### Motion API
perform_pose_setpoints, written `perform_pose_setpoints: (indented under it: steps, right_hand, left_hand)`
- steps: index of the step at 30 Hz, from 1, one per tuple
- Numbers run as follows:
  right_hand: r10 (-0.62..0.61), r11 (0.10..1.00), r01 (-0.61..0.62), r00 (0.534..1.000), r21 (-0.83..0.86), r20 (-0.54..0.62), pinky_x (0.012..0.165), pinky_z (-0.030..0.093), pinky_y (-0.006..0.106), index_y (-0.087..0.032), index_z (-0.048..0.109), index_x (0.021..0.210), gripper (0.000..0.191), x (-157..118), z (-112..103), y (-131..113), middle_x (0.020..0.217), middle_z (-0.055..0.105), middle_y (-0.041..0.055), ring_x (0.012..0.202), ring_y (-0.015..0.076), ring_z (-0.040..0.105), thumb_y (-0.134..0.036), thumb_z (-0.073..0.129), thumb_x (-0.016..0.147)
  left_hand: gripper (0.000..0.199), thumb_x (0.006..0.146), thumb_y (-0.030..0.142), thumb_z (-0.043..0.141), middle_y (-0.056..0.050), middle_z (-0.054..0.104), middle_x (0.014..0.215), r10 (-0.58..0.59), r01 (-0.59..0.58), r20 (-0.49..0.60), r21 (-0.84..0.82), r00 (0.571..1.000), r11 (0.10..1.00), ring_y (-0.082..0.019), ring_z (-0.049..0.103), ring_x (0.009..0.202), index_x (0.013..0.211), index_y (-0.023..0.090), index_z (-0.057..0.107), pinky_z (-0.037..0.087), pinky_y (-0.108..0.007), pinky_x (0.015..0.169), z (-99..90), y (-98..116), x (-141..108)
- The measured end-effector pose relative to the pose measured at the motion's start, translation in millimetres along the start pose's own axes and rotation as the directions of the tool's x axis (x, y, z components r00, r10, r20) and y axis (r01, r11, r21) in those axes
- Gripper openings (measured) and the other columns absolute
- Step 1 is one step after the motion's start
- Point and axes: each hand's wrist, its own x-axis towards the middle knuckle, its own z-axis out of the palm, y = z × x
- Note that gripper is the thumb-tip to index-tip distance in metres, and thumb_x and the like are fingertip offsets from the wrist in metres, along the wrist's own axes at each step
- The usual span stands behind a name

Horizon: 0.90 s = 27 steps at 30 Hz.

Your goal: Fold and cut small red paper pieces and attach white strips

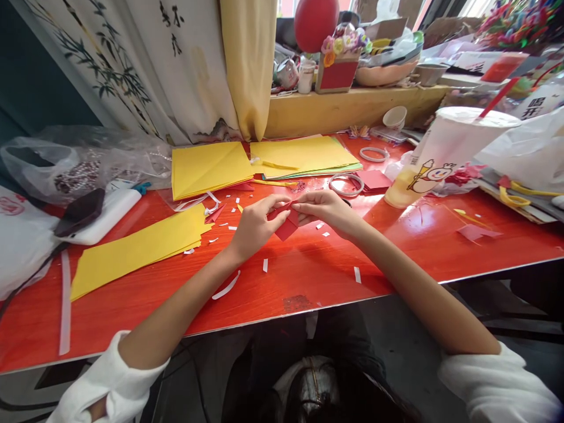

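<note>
Between my two hands is a small piece of folded red paper (287, 228), held just above the red table (264, 305). My left hand (254, 226) pinches its left side between thumb and fingers. At its upper right edge, the fingertips of my right hand (325, 210) are closed on the same paper. Small white paper scraps (265, 265) lie on the table around my hands. Left of them rests a stack of yellow paper strips (141, 252) with ragged right ends, and a folded red piece (215, 214) lies beside those ends.
Behind my hands lie yellow paper stacks (211, 167) and rolls of tape (346, 184). A tall drink cup (440, 155) with a red straw leans at the right. At the left are a plastic bag (88, 161) and a white box-like object (103, 217). The cluttered windowsill (304, 111) runs behind.
</note>
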Motion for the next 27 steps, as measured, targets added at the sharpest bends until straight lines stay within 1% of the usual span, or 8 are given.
perform_pose_setpoints:
  steps: [3, 7, 13, 20, 23, 27]
  right_hand:
    - [-0.001, 1.0, 0.001, 1.0, 0.02, 0.003, 0.068, 0.056, 0.026, -0.014, 0.066, 0.074, 0.012, -0.4, -0.5, 0.3, 0.063, 0.066, 0.0005, 0.06, 0.0098, 0.064, -0.026, 0.066, 0.073]
    - [0.005, 0.999, -0.007, 0.999, 0.036, 0.044, 0.072, 0.056, 0.029, -0.013, 0.067, 0.077, 0.014, -1.4, -1.7, -0.7, 0.07, 0.069, 0.004, 0.065, 0.0124, 0.066, -0.027, 0.064, 0.075]
    - [0.015, 0.995, -0.023, 0.996, 0.097, 0.086, 0.072, 0.057, 0.029, -0.014, 0.068, 0.076, 0.011, -3.8, -4.4, -2.3, 0.068, 0.07, 0.0048, 0.065, 0.0135, 0.067, -0.024, 0.063, 0.077]
    - [0.051, 0.977, -0.07, 0.994, 0.201, 0.097, 0.073, 0.057, 0.032, -0.012, 0.067, 0.077, 0.009, -3.7, -6.0, -0.9, 0.067, 0.07, 0.0068, 0.064, 0.015, 0.068, -0.018, 0.061, 0.077]
    - [0.076, 0.969, -0.095, 0.993, 0.227, 0.091, 0.07, 0.057, 0.031, -0.011, 0.066, 0.076, 0.009, -3.5, -5.3, -1.7, 0.064, 0.07, 0.0069, 0.063, 0.0152, 0.068, -0.018, 0.059, 0.077]
    - [0.06, 0.979, -0.082, 0.991, 0.186, 0.121, 0.068, 0.058, 0.026, -0.011, 0.065, 0.074, 0.019, -3.2, -4.8, -0.9, 0.066, 0.07, 0.008, 0.063, 0.0136, 0.068, -0.029, 0.062, 0.078]
  left_hand:
    - [0.027, 0.083, 0.019, 0.052, -0.006, 0.068, 0.102, 0.068, -0.068, 0.001, 0.044, 0.998, 0.997, -0.014, 0.062, 0.089, 0.108, 0.02, 0.063, 0.047, -0.027, 0.081, -1.1, -0.9, 0.0]
    - [0.028, 0.083, 0.017, 0.05, -0.005, 0.069, 0.094, 0.102, -0.1, -0.027, 0.055, 0.994, 0.993, -0.013, 0.062, 0.083, 0.105, 0.023, 0.067, 0.047, -0.026, 0.076, -3.9, -1.6, 0.9]
    - [0.028, 0.082, 0.016, 0.051, -0.005, 0.068, 0.094, 0.149, -0.149, 0.007, 0.107, 0.989, 0.983, -0.012, 0.061, 0.081, 0.104, 0.022, 0.068, 0.047, -0.025, 0.074, -7.5, -1.4, 1.7]
    - [0.027, 0.082, 0.016, 0.052, -0.005, 0.067, 0.09, 0.248, -0.25, 0.032, 0.136, 0.968, 0.959, -0.011, 0.06, 0.078, 0.103, 0.021, 0.068, 0.047, -0.022, 0.07, -10.6, -7.5, 3.0]
    - [0.026, 0.083, 0.016, 0.051, -0.004, 0.066, 0.09, 0.254, -0.259, 0.05, 0.131, 0.966, 0.957, -0.011, 0.06, 0.078, 0.1, 0.023, 0.069, 0.047, -0.023, 0.071, -10.6, -9.2, 3.0]
    - [0.027, 0.082, 0.016, 0.05, -0.006, 0.066, 0.091, 0.22, -0.224, 0.067, 0.078, 0.973, 0.971, -0.012, 0.06, 0.079, 0.101, 0.021, 0.069, 0.047, -0.024, 0.073, -9.2, -8.3, 3.0]
